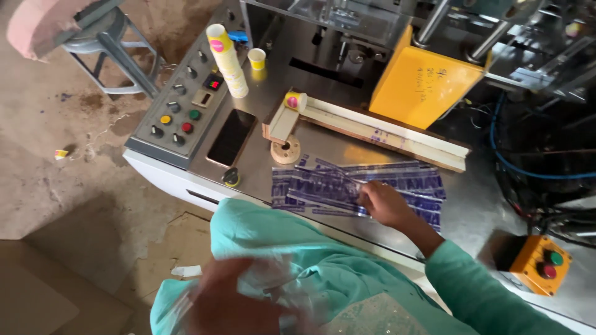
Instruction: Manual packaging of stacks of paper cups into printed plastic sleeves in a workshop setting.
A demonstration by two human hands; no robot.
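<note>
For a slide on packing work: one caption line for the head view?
Right hand picks at blue-printed clear sleeves on a steel machine table; left hand holds blurred clear plastic.

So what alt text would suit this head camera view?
A person's right hand picks at a pile of blue-printed clear plastic bags on a metal machine table. Their blurred left hand holds crumpled clear plastic; a stack of paper cups stands nearby.

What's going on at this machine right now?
A person in a teal top stands at a metal machine table. The right hand rests on a pile of clear printed sleeves, fingers pinching one. The left hand, blurred, holds crinkled clear plastic close to the body. A cup stack and a single cup stand near the control panel.
</note>
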